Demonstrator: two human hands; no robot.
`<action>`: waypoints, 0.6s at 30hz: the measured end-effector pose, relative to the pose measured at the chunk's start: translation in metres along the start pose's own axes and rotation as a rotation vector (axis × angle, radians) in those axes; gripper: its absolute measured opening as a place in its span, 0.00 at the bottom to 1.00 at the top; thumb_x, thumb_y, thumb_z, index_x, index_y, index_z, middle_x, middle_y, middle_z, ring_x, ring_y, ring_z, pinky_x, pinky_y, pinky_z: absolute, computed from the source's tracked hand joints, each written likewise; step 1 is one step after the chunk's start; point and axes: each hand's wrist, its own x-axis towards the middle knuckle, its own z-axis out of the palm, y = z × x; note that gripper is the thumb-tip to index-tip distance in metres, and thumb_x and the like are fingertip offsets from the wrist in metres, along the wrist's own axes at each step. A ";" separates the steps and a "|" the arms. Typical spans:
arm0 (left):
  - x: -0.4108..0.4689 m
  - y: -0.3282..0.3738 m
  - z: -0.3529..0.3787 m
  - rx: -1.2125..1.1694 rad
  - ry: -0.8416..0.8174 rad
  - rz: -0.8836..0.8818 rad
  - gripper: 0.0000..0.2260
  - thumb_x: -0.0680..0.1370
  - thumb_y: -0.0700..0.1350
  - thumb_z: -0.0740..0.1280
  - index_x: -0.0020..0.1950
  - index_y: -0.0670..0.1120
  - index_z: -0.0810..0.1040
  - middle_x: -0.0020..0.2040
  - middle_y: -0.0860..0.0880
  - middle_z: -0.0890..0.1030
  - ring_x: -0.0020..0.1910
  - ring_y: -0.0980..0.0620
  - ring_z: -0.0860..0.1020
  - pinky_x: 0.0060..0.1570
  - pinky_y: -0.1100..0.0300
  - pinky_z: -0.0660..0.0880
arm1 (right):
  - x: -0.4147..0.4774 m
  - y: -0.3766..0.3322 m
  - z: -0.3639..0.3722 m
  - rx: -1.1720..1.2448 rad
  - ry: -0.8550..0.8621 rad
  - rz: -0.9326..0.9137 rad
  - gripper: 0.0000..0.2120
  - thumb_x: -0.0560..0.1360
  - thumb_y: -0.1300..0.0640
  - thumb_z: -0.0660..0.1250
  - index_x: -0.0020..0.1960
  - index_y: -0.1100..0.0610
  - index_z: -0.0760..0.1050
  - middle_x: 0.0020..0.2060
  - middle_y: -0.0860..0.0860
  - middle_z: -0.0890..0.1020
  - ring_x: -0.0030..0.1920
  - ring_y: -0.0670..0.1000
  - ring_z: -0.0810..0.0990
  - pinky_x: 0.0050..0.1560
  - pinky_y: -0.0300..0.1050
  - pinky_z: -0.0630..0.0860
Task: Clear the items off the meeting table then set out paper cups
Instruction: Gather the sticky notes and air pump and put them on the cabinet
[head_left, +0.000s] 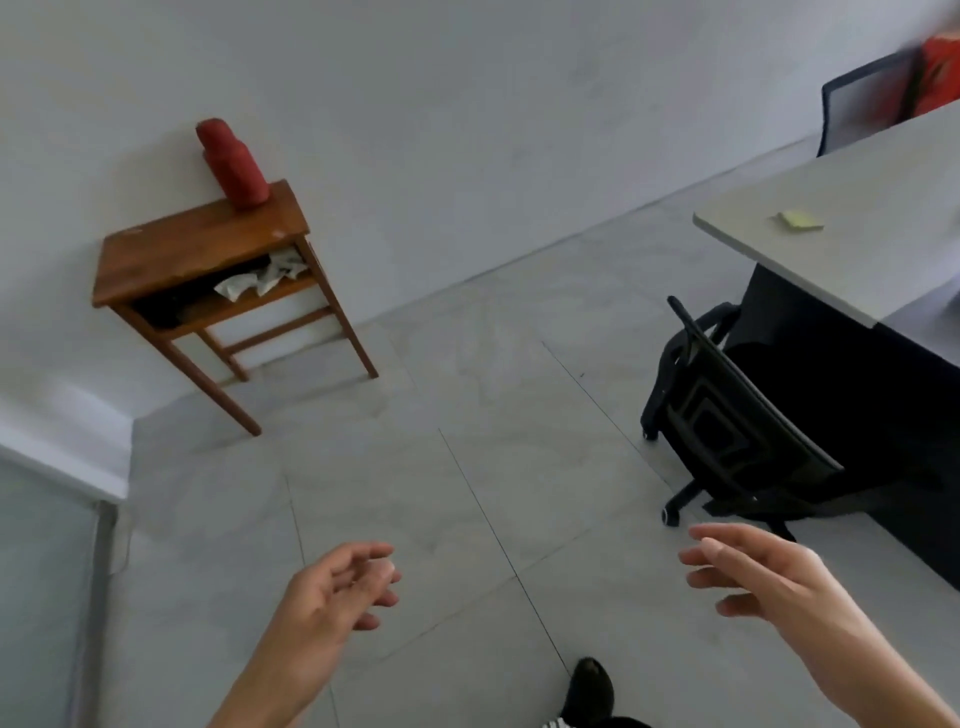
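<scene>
Hovering over the floor, left hand and right hand hang released, each grip loosely spread, holding nothing, well apart from the worktop.

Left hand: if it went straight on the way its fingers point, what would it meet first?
Nothing close, it seems: the left hand points up-right over floor toward the wall, with the office chair off its line. Depth is unclear.

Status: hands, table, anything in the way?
Left hand and right hand open, empty. Table: yellow item on the visible part. Black chair at its near end, between person and table.
</scene>
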 end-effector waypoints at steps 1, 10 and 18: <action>0.020 0.014 -0.002 0.001 0.019 0.014 0.23 0.61 0.59 0.70 0.50 0.48 0.81 0.45 0.48 0.86 0.42 0.49 0.84 0.43 0.54 0.78 | 0.025 -0.020 -0.001 -0.012 -0.013 -0.033 0.11 0.74 0.52 0.69 0.54 0.55 0.81 0.43 0.51 0.87 0.47 0.55 0.85 0.51 0.60 0.78; 0.203 0.058 -0.005 -0.064 0.091 -0.078 0.08 0.74 0.45 0.71 0.51 0.45 0.81 0.44 0.44 0.86 0.42 0.44 0.84 0.42 0.51 0.78 | 0.225 -0.135 0.018 -0.057 -0.091 -0.158 0.32 0.57 0.31 0.73 0.53 0.52 0.81 0.45 0.50 0.87 0.44 0.50 0.85 0.43 0.49 0.79; 0.434 0.151 -0.028 0.012 0.029 -0.008 0.05 0.77 0.41 0.67 0.51 0.46 0.81 0.43 0.44 0.85 0.42 0.46 0.83 0.43 0.52 0.78 | 0.383 -0.201 0.033 -0.042 0.004 0.045 0.12 0.74 0.55 0.67 0.56 0.56 0.81 0.44 0.51 0.87 0.43 0.50 0.86 0.46 0.51 0.80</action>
